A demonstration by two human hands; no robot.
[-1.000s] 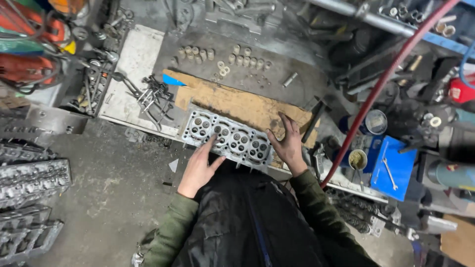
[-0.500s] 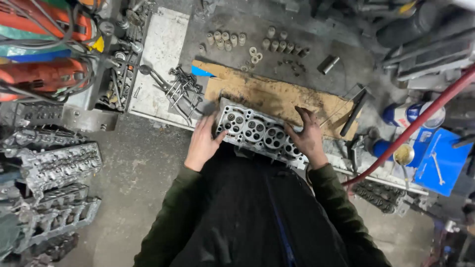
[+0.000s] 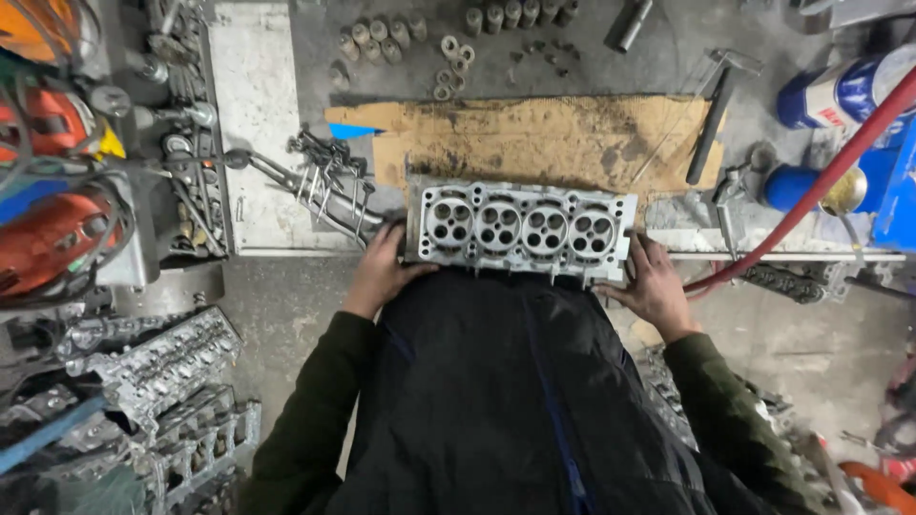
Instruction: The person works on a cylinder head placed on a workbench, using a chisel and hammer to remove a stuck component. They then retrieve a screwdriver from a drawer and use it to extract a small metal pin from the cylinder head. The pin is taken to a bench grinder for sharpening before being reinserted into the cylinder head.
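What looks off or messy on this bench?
The cylinder head sits square, left hand and right hand at its ends. The cardboard sheet under it is torn and oil-stained, and small washers lie scattered behind it.

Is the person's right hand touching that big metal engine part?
Touching. The head view shows the right hand pressed against the end of the cylinder head, fingers on its edge.

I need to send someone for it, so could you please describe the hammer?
Start at the brown cardboard sheet on the workbench. At its right edge lies the hammer, black handle running down from a grey metal head, the only long-handled tool beside the blue cans.
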